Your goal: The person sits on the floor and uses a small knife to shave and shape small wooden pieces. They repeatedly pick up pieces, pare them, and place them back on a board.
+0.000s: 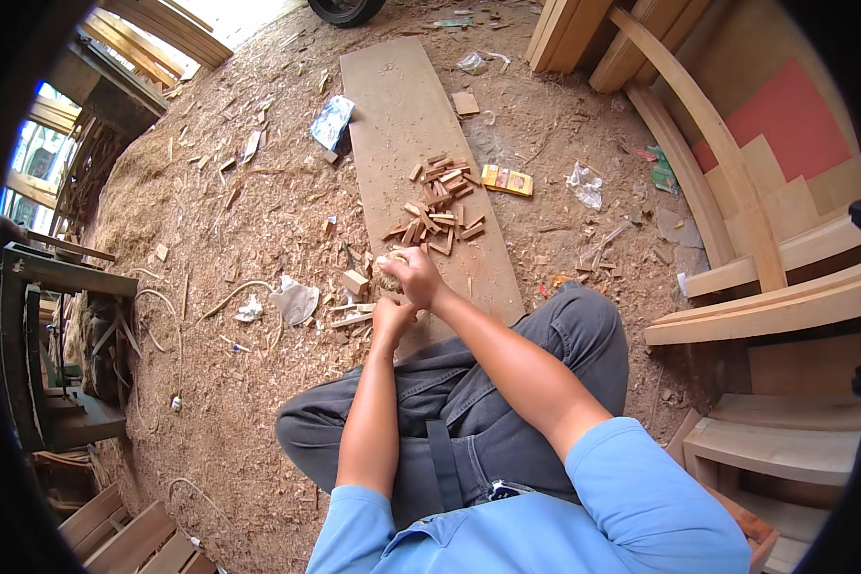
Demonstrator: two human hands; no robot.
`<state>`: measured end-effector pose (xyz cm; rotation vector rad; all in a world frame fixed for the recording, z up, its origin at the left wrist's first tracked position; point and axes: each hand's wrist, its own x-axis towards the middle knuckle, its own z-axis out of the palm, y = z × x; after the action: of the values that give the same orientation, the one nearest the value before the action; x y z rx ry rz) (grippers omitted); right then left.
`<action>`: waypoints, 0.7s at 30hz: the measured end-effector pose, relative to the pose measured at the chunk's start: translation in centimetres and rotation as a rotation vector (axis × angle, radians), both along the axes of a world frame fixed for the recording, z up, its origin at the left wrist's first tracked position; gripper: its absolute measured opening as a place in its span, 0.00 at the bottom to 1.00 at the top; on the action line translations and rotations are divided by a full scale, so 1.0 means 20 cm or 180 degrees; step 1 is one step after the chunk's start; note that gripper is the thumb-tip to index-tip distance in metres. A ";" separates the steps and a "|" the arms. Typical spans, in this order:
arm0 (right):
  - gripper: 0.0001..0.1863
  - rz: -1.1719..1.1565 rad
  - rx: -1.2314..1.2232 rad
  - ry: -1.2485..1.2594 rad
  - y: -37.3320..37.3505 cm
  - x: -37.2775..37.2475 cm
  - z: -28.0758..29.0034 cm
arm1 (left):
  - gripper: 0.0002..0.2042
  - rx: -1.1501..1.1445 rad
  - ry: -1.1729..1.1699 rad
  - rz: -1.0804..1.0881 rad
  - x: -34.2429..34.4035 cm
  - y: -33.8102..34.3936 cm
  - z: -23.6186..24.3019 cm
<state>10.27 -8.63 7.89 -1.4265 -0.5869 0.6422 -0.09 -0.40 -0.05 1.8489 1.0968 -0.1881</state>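
Observation:
I sit cross-legged in front of a long wooden board [390,96] lying on the floor. My right hand [411,275] is closed around a pale, rough clump [387,279] at the board's left edge; what it is exactly I cannot tell. Just below it, my left hand [392,312] is closed, and whatever it holds is hidden. A pile of small reddish wood pieces [443,199] lies on the board beyond my hands. Beside my left hand lie a small light wood block [354,281] and a few thin sticks [351,321].
Shavings and scraps cover the floor [201,364], with cords [230,301] and white paper [294,298]. A yellow packet [507,180] lies right of the board. Timber frames [756,306] line the right side. A dark machine stand [62,285] is at left, a tyre [344,10] at the top.

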 end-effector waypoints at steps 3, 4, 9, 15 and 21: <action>0.17 -0.0122 -0.0010 -0.0079 0.00 0.00 -0.01 | 0.15 -0.0065 -0.0080 0.0059 0.01 0.00 -0.01; 0.17 -0.0126 0.0069 -0.0159 0.00 0.00 -0.01 | 0.14 -0.0031 -0.0050 0.0063 0.01 0.00 -0.01; 0.19 -0.0020 0.0021 0.0004 0.00 0.00 0.00 | 0.15 -0.0066 -0.0116 0.0025 0.01 0.01 -0.02; 0.18 -0.0090 0.0213 -0.0128 0.00 -0.01 0.02 | 0.16 -0.0129 -0.0151 0.0065 0.01 -0.01 0.03; 0.17 -0.0113 0.0062 -0.0162 0.01 -0.02 0.01 | 0.14 -0.0053 -0.0157 0.0148 0.01 -0.02 0.05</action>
<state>9.79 -8.41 8.03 -1.4352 -0.6051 0.5721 0.13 -0.74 0.92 1.8023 1.1000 -0.1236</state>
